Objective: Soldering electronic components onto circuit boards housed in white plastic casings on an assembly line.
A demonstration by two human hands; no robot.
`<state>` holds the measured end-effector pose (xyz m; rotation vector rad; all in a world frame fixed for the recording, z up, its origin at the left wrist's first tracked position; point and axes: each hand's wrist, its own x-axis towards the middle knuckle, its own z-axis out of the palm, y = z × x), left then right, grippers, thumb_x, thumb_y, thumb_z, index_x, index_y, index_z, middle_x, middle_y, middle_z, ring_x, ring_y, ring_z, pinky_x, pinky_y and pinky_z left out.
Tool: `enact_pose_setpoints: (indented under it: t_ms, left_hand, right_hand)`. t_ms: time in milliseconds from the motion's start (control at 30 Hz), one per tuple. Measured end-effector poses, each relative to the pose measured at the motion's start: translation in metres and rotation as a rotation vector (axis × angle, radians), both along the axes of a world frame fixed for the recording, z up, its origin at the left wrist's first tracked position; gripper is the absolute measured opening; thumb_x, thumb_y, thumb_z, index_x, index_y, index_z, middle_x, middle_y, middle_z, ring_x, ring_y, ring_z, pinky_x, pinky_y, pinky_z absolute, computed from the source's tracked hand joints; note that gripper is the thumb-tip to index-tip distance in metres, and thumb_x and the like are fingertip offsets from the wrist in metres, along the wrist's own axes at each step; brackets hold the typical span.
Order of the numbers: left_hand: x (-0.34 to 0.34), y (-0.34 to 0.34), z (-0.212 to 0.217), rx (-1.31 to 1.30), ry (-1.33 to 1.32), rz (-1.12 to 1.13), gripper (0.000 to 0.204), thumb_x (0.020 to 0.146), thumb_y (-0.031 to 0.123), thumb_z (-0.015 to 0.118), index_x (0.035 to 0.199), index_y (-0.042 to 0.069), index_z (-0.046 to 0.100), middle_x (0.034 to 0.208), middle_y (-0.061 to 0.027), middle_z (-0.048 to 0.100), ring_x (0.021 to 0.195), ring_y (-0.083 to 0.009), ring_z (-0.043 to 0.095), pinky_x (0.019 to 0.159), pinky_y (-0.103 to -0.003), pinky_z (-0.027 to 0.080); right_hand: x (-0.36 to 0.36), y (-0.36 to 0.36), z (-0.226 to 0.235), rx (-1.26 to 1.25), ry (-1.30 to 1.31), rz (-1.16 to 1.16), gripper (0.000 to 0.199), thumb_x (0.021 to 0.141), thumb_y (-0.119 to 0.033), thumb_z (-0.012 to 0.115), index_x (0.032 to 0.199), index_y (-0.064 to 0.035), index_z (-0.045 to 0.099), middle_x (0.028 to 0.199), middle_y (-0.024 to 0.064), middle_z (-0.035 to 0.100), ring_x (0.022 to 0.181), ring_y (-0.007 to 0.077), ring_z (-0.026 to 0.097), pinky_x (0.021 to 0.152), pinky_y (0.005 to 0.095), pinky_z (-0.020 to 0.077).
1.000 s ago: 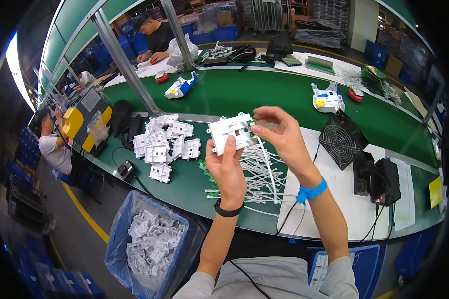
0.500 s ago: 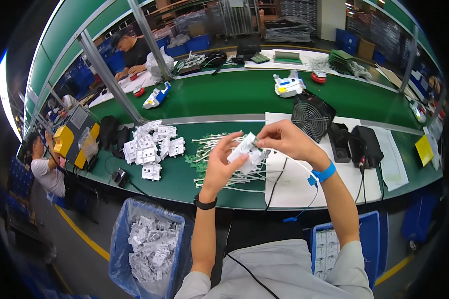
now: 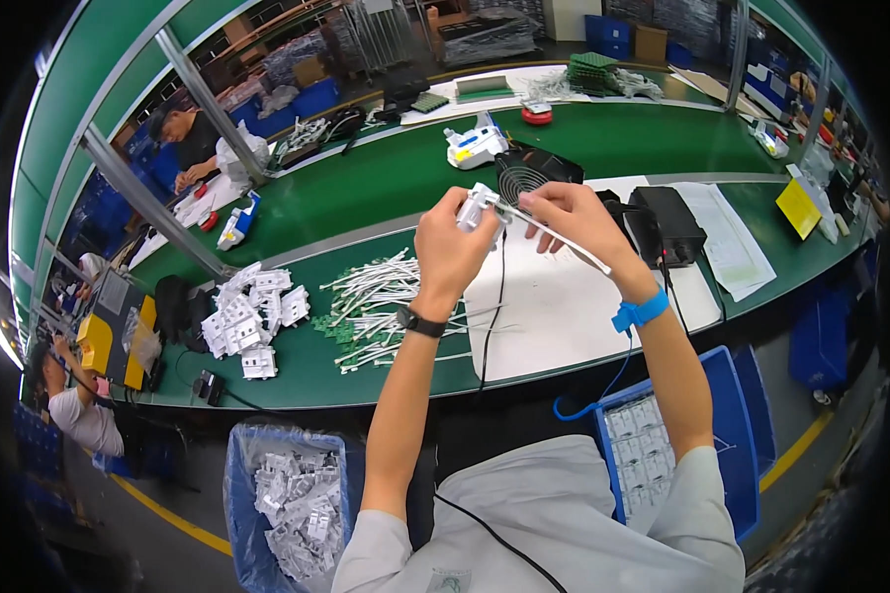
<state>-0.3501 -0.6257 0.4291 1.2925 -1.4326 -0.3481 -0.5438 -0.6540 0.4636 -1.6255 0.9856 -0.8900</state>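
Green workbenches stretch across a busy assembly hall, and we stand at the nearest green bench (image 3: 297, 371) with our two arms raised over it. Our left hand (image 3: 452, 249) grips a small white plastic part (image 3: 478, 208), its fingers wrapped shut around the piece from below. Our right hand (image 3: 569, 212) comes in from the other side, thumb and fingertips pinched together on a thin white strip (image 3: 554, 235) that meets the part and slants down to the right. We hold both things up in the air, above the white mat (image 3: 564, 306) on the bench and just in front of a black fan (image 3: 524, 178).

On our left wrist we wear a black watch (image 3: 420, 321); on the right, a blue wrist strap (image 3: 640, 312) with its cord hanging down.

Below our left hand we see a heap of white strips (image 3: 371, 306) spread over the green surface, and further left a pile of white plastic parts (image 3: 250, 318). A black box (image 3: 670, 222) sits just beside the fan. Down at the bench's edge stands a bag-lined bin (image 3: 287, 504) full of white parts, and on our right a blue tray (image 3: 663, 450) holding more. At the far bench, another person (image 3: 190, 143) bends over their own work.
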Motion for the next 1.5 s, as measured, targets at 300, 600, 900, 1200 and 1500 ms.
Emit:
enact_pose_setpoints:
  t_ms: [300,600,900,1200,1500]
  left_hand:
    - [-0.04,-0.059,-0.086,0.035,0.355,-0.09,0.019,0.093,0.013,0.068,0.09,-0.004,0.062,0.077,-0.0046,0.063,0.07,-0.0093,0.051,0.063,-0.03,0.044]
    - [-0.037,-0.073,-0.094,0.273,0.549,-0.264,0.018,0.095,0.015,0.069,0.09,-0.001,0.062,0.083,-0.0014,0.062,0.076,-0.0071,0.051,0.068,-0.026,0.042]
    - [-0.043,-0.091,-0.094,0.377,0.504,-0.392,0.031,0.091,0.013,0.077,0.11,-0.003,0.059,0.095,-0.0087,0.071,0.087,-0.0105,0.063,0.073,-0.024,0.05]
    - [-0.037,-0.097,-0.126,0.545,0.025,-0.544,0.047,0.079,0.017,0.076,0.118,-0.002,0.06,0.098,-0.0232,0.074,0.083,-0.0304,0.073,0.074,-0.036,0.055]
    - [-0.034,-0.11,-0.128,0.418,-0.317,-0.584,0.046,0.084,0.022,0.076,0.122,-0.001,0.068,0.108,-0.0216,0.069,0.1,-0.0362,0.064,0.089,-0.041,0.052]
  right_hand:
    - [0.015,0.011,-0.073,-0.255,-0.066,-0.269,0.02,0.091,-0.001,0.069,0.11,0.0043,0.066,0.082,0.0077,0.067,0.069,0.0103,0.065,0.06,0.0249,0.0545]
    - [0.025,0.002,-0.124,-0.149,-0.256,-0.394,0.025,0.09,0.002,0.069,0.113,0.0027,0.06,0.087,0.0092,0.068,0.075,0.0131,0.068,0.069,0.0258,0.0562]
    - [0.01,0.0,-0.132,-0.297,-0.025,-0.406,0.016,0.089,0.002,0.071,0.104,0.0066,0.067,0.086,0.0097,0.071,0.075,0.0129,0.068,0.07,0.026,0.0555]
    - [-0.08,-0.032,-0.154,0.096,-0.219,-0.713,0.034,0.099,-0.014,0.064,0.123,-0.0027,0.043,0.085,0.0088,0.07,0.067,0.0107,0.062,0.056,0.0236,0.0438]
    - [-0.087,-0.091,-0.136,-0.321,0.099,-0.887,0.016,0.093,-0.008,0.072,0.106,-0.0004,0.067,0.081,0.0048,0.066,0.067,0.0101,0.058,0.065,0.0269,0.0483]
